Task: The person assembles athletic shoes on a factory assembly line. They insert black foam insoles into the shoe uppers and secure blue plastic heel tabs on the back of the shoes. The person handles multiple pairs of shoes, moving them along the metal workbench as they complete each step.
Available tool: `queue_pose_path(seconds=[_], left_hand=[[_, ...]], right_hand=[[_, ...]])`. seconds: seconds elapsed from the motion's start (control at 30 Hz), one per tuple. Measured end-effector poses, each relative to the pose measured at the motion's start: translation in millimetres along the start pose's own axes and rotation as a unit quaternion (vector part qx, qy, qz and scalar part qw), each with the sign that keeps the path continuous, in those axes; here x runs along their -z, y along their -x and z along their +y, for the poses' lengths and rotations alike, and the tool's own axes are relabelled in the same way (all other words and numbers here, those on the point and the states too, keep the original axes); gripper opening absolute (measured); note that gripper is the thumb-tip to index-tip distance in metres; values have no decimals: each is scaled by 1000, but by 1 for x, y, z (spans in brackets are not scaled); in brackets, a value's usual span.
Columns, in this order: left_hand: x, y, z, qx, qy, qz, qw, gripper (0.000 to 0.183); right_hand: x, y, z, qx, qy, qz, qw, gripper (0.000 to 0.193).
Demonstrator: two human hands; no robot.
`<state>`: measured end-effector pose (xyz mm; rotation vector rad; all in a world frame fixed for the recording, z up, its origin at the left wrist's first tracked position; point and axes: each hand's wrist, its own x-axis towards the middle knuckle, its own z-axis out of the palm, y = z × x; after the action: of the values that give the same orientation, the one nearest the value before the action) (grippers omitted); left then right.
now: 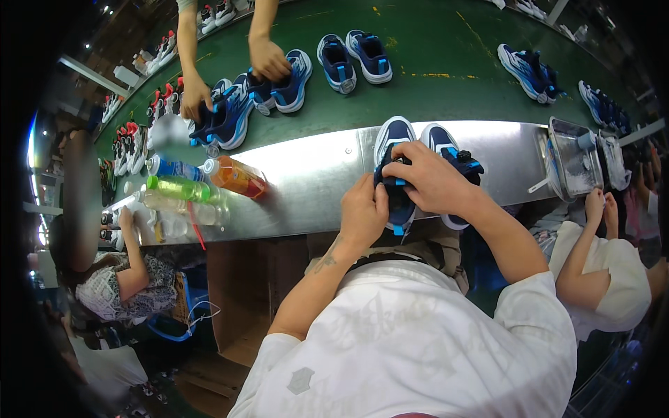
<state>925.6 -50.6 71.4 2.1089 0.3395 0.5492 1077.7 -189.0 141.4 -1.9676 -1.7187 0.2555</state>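
A navy and white sneaker (394, 132) with light blue trim rests toe-away on the metal ledge in front of me. My left hand (364, 211) is closed on the near left side of its collar, thumb against the edge. From the right, my right hand (433, 178) reaches over the same sneaker, its fingers bent and pinching at the tongue and strap area. The exact part between those fingers is hidden. Just to the right stands the matching sneaker (437, 139), partly covered by my right hand and forearm.
Beyond the metal ledge (313, 167) runs a green work surface (432, 56) with more blue sneakers (346, 64). Another person's hands (270, 60) handle shoes at far left. Several bottles (233, 175) stand left; a metal tray (573, 164) sits right. Seated people flank me.
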Motion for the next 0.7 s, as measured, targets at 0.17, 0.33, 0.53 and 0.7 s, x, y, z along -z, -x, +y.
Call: queue_pose_path(seconds=[0.17,0.33,0.53,0.7], left_hand=[[10,-15,15,-82,-3,2,997,45],[-10,-41,7,-3,-34,-41,999,49],[-35,-35,-14,-40,-46,46,997,38],[-28,-32,-12,-19,-42,-5,999,43]], right_hand=[[22,22,10,-50,-120,32,991,40],[42,-1,25,-73,-80,-65,992,26],[22,-9,26,-91,88,-123,984,27],[19,-2,26,-64,103,-31,992,40]])
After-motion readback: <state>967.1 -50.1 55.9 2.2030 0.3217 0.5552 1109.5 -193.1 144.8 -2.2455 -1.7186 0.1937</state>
